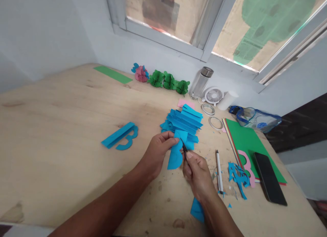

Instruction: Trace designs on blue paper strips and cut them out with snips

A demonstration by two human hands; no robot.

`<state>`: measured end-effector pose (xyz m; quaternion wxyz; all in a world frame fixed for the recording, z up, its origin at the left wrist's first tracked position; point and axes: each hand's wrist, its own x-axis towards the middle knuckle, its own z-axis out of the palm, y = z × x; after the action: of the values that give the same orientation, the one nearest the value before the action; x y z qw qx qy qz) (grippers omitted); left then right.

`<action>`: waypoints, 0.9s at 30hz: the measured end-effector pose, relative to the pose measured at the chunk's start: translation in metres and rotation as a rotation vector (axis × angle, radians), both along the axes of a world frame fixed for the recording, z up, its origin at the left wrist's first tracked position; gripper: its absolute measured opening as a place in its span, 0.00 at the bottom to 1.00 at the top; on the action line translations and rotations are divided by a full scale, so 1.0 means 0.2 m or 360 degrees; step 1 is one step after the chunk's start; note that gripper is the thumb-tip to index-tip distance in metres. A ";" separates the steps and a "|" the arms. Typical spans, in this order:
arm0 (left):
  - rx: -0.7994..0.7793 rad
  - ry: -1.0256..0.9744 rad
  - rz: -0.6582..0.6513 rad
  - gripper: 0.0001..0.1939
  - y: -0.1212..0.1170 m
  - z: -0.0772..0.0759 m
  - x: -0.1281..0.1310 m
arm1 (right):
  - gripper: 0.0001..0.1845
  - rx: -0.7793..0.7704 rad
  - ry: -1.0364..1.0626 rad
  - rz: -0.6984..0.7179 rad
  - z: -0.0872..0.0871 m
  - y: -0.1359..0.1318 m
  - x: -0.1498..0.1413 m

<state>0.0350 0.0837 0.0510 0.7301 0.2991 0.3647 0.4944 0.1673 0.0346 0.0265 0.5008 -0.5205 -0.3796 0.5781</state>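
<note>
Two grips noted: left hand [160, 145] pinching blue paper [175, 158]; right hand [198, 170], fingers wrapped round black tool [184, 147], tip at paper's edge. Blue stack [182, 120] just beyond.

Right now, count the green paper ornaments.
3, in a row: the left ornament beside the pink one, the middle ornament, and the right ornament nearest the bottle. None seems hidden.

"How does each forearm lie?"
"The left forearm [112, 198] slants up from the frame's lower left; the right forearm [217, 211] leans in from the lower right."
"And at the ends?"
"Near centre, the left hand [158, 149] pinches, thumb pointing right. Just below and right, the right hand [198, 169] is curled, thumb uppermost."
</note>
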 end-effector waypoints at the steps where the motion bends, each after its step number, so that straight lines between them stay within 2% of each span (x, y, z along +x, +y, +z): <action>1: 0.0000 -0.0008 -0.0005 0.13 0.00 0.00 0.00 | 0.29 0.0008 -0.0009 0.0002 0.00 0.00 0.00; 14: -0.0033 0.0004 0.0022 0.16 0.01 0.02 0.00 | 0.30 0.0045 -0.0018 -0.0008 0.00 0.00 0.00; 27: -0.0038 -0.0088 0.0069 0.14 -0.02 0.03 0.01 | 0.31 0.0037 0.0021 0.0020 0.02 0.00 0.01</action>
<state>0.0376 0.0804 0.0578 0.7325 0.2686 0.3568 0.5138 0.1690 0.0339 0.0302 0.5055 -0.5085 -0.3862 0.5803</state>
